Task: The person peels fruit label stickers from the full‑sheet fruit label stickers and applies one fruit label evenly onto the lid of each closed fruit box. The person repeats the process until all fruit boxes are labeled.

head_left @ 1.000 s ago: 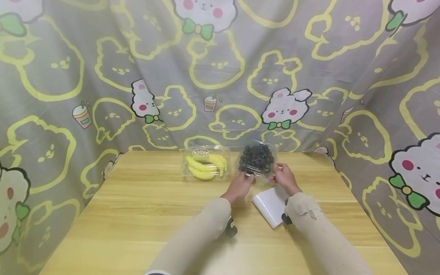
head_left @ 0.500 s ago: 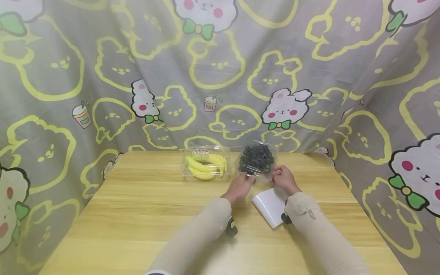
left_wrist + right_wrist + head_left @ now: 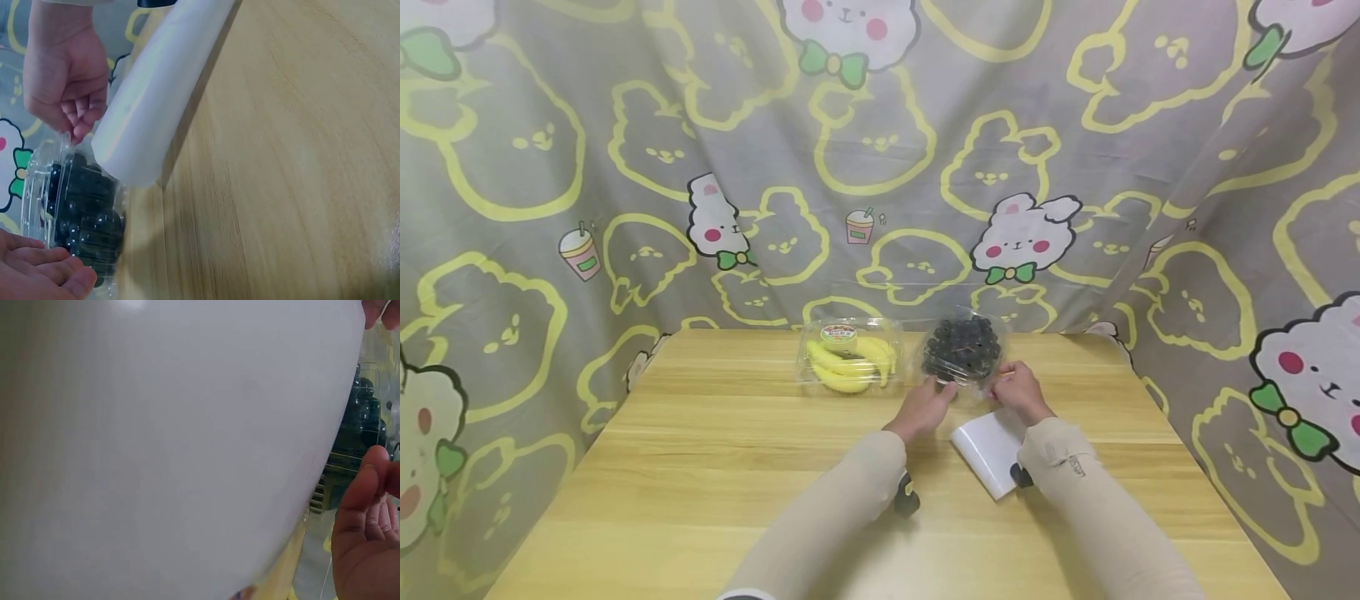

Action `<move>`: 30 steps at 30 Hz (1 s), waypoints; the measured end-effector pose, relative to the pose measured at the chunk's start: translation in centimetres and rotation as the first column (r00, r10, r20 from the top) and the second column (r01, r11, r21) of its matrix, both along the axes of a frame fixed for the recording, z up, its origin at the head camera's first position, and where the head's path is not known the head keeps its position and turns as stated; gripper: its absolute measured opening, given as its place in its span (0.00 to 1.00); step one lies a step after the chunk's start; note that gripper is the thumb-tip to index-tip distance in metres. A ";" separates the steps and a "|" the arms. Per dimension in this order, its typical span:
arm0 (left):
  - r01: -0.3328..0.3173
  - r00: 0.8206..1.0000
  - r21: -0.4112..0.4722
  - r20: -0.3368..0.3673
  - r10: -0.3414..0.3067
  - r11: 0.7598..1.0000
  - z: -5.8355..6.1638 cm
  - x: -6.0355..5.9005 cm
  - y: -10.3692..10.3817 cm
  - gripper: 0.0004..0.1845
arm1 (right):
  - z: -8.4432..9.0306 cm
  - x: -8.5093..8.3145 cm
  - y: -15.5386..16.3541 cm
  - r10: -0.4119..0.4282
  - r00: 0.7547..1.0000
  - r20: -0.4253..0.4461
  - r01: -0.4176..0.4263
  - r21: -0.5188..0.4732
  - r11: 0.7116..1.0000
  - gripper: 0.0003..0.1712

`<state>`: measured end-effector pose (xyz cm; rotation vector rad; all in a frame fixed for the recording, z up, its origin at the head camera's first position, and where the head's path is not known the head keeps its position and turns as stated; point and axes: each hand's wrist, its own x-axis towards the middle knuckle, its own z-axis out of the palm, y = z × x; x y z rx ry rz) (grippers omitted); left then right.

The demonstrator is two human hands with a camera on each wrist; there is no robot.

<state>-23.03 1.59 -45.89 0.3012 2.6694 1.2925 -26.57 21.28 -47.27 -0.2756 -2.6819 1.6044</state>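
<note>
A clear plastic box of dark round berries (image 3: 962, 348) stands at the table's far side, also seen as the berry box (image 3: 81, 212) in the left wrist view. My left hand (image 3: 942, 393) lies against its near left side with fingers fairly straight; the left hand (image 3: 59, 275) shows the same there. My right hand (image 3: 1003, 385) is at the box's near right corner, and the right hand (image 3: 76, 128) has curled fingers that pinch the clear rim. A white sheet (image 3: 988, 448) lies under my right wrist and fills the right wrist view as the white sheet (image 3: 162, 444).
A clear box of yellow bananas (image 3: 850, 354) with a round label stands just left of the berry box. The wooden table (image 3: 700, 467) is hemmed in by a cartoon-print cloth (image 3: 880, 167) at the back and both sides.
Almost nothing: my right hand's fingers have shifted slightly at the box's near right corner. My left hand and the boxes stay where they were.
</note>
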 end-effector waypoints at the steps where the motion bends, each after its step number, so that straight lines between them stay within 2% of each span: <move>1: 0.000 1.000 0.003 0.007 0.000 1.000 0.0 0.0 0.0 0.36 | 0.0 0.0 -0.1 -0.004 1.000 0.002 0.004 -0.007 1.000 0.20; 5: 0.015 1.000 0.016 0.025 -0.016 1.000 0.0 0.0 0.0 0.35 | 0.2 0.1 -0.6 -0.018 0.999 0.037 0.020 -0.060 0.998 0.19; 11: 0.054 0.998 0.030 -0.015 -0.053 0.998 -0.2 0.0 0.4 0.27 | 0.2 0.4 -1.0 -0.020 0.998 0.067 0.032 -0.187 0.982 0.25; 18: 0.047 0.999 0.030 0.004 -0.047 0.998 0.0 0.2 0.3 0.29 | -0.1 0.4 -1.4 -0.048 0.998 0.045 0.057 -0.244 0.968 0.16; 24: 0.053 0.998 0.028 0.017 -0.053 0.998 -0.2 0.0 0.1 0.32 | 0.0 0.7 -2.2 -0.065 0.997 0.052 0.077 -0.285 0.956 0.34; 26: 0.058 0.998 0.040 0.013 -0.058 0.998 -0.3 -0.1 0.0 0.31 | 0.1 0.7 -2.3 -0.066 0.996 0.065 0.082 -0.296 0.952 0.37; 30: 0.077 0.997 0.045 0.006 -0.078 0.996 -0.3 0.1 0.2 0.28 | 0.0 0.7 -2.0 -0.104 0.992 0.067 0.119 -0.302 0.946 0.35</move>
